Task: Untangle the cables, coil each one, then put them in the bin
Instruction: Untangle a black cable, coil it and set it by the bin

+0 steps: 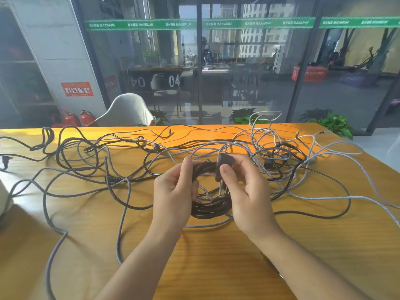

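Left hand grips black cable coil; right hand pinches black plug above coil.

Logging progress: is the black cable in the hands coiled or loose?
Coiled: the black cable hangs in stacked loops between left hand and right hand.

Two hands hold a coiled black cable above a wooden bench. The left hand grips the coil's left side, while the right hand pinches its black plug at the top. Loose grey and black cables sprawl tangled across the bench around them.
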Tool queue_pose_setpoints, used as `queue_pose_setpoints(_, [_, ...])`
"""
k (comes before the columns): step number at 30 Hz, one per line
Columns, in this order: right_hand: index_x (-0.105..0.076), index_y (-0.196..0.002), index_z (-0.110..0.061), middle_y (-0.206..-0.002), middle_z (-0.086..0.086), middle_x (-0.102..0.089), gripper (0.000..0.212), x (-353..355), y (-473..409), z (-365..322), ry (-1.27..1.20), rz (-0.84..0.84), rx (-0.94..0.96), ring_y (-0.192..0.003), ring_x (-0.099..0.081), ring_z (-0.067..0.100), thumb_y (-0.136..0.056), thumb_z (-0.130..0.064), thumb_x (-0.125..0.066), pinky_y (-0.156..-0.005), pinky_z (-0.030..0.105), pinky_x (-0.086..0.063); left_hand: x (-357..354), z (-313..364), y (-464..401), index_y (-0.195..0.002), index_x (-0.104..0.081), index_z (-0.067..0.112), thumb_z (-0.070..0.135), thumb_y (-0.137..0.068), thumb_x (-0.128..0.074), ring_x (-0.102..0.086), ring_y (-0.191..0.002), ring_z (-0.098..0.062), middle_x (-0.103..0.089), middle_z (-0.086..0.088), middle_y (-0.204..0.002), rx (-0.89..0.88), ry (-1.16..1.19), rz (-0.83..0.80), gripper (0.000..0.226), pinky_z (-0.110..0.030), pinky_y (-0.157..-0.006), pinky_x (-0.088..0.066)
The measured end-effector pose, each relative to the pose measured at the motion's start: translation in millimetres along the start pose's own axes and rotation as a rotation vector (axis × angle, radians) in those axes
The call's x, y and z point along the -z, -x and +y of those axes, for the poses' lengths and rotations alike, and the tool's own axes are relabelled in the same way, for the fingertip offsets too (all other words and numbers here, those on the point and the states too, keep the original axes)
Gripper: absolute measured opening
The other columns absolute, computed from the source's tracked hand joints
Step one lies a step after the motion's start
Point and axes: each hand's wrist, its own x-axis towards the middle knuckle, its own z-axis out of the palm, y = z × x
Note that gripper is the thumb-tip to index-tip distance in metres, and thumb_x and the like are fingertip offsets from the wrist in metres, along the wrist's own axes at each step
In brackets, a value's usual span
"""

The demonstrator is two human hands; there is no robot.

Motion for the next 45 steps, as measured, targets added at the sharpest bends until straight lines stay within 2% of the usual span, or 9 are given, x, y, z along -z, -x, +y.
queue_pose_setpoints(5, [-0.069, -0.109, -0.016, -0.099, 0.002, -0.074, 0.018, 0, -5, -3, -0.227, -0.046, -0.168, -0.096, -0.069, 0.015, -0.106, -0.026, -0.056, -0.087, 0.022, -0.053, 1, -5, -2, -0.091, -0.079, 0.032, 0.039, -0.109, -0.046, -0.045, -0.058, -0.023, -0.05, -0.007, -0.058, 0.007, -0.034, -0.019, 0.038, -0.039, -0.063, -0.04])
queue_pose_setpoints(10, [-0.068, -0.111, -0.026, -0.093, -0.008, -0.073, 0.018, 6, -6, 6, 0.001, -0.07, -0.041, -0.092, -0.069, 0.018, -0.103, -0.04, -0.059, -0.084, 0.039, -0.055, 7, -8, -3, -0.099, -0.081, 0.034, 0.047, -0.109, -0.041, -0.058, -0.066, -0.017, -0.064, -0.004, -0.071, 0.169, 0.013, -0.103, 0.043, -0.036, -0.07, -0.051])
queue_pose_setpoints(16, [-0.067, -0.106, -0.024, -0.089, -0.005, -0.069, 0.015, 18, -12, 9, -0.014, -0.007, -0.029, -0.091, -0.068, 0.019, -0.104, -0.037, -0.059, -0.082, 0.035, -0.053, 16, -8, -12, -0.115, -0.079, 0.025, 0.032, -0.106, -0.054, -0.071, -0.088, -0.012, -0.079, -0.001, -0.098, 0.243, 0.095, -0.206, 0.027, -0.029, -0.083, -0.059])
queue_pose_setpoints(23, [-0.066, -0.108, -0.024, -0.095, 0.004, -0.071, 0.02, 25, -20, 13, -0.05, 0.07, -0.048, -0.096, -0.07, 0.024, -0.105, -0.042, -0.059, -0.087, 0.039, -0.054, 17, -16, -13, -0.12, -0.078, 0.021, 0.023, -0.107, -0.055, -0.071, -0.1, -0.031, -0.077, -0.016, -0.107, 0.203, -0.005, -0.39, 0.026, -0.038, -0.088, -0.059])
queue_pose_setpoints(27, [-0.064, -0.107, -0.03, -0.088, -0.007, -0.068, 0.015, 24, -21, 15, -0.03, 0.069, -0.087, -0.088, -0.066, 0.007, -0.1, -0.043, -0.061, -0.081, 0.017, -0.047, 18, -13, -13, -0.126, -0.074, 0.014, 0.016, -0.109, -0.051, -0.071, -0.105, -0.031, -0.076, -0.016, -0.115, 0.172, 0.011, -0.425, 0.029, -0.032, -0.087, -0.057])
queue_pose_setpoints(33, [-0.055, -0.105, -0.047, -0.087, -0.028, -0.072, 0.015, 21, -22, 12, -0.039, -0.028, -0.128, -0.088, -0.068, -0.007, -0.102, -0.033, -0.062, -0.078, 0.005, -0.045, 17, -12, -12, -0.121, -0.077, 0.018, 0.016, -0.106, -0.058, -0.073, -0.1, -0.025, -0.078, -0.011, -0.111, 0.167, 0.02, -0.36, 0.025, -0.039, -0.095, -0.058])
queue_pose_setpoints(38, [-0.059, -0.105, -0.043, -0.089, -0.016, -0.073, 0.01, 19, -20, 13, -0.025, -0.016, -0.109, -0.078, -0.074, 0.01, -0.101, -0.035, -0.062, -0.075, 0.015, -0.052, 16, -4, -10, -0.126, -0.071, 0.023, 0.042, -0.111, -0.037, -0.073, -0.108, -0.017, -0.079, -0.002, -0.111, 0.197, -0.015, -0.309, 0.041, -0.038, -0.097, -0.054])
queue_pose_setpoints(40, [-0.061, -0.11, -0.04, -0.091, -0.017, -0.073, 0.011, 19, -18, 15, 0.05, -0.026, -0.095, -0.079, -0.074, 0.009, -0.099, -0.043, -0.061, -0.074, 0.014, -0.051, 16, -3, -8, -0.128, -0.068, 0.025, 0.047, -0.105, -0.046, -0.073, -0.109, -0.015, -0.079, 0.002, -0.112, 0.185, -0.039, -0.336, 0.039, -0.042, -0.101, -0.055])
queue_pose_setpoints(45, [-0.068, -0.108, -0.027, -0.089, -0.014, -0.072, 0.02, 19, -17, 18, 0.109, -0.072, -0.121, -0.073, -0.072, 0.005, -0.103, -0.042, -0.056, -0.068, 0.012, -0.048, 20, -9, -9, -0.138, -0.059, 0.025, 0.022, -0.097, -0.071, -0.074, -0.11, -0.021, -0.079, -0.001, -0.114, 0.193, -0.06, -0.354, 0.043, -0.049, -0.107, -0.052])
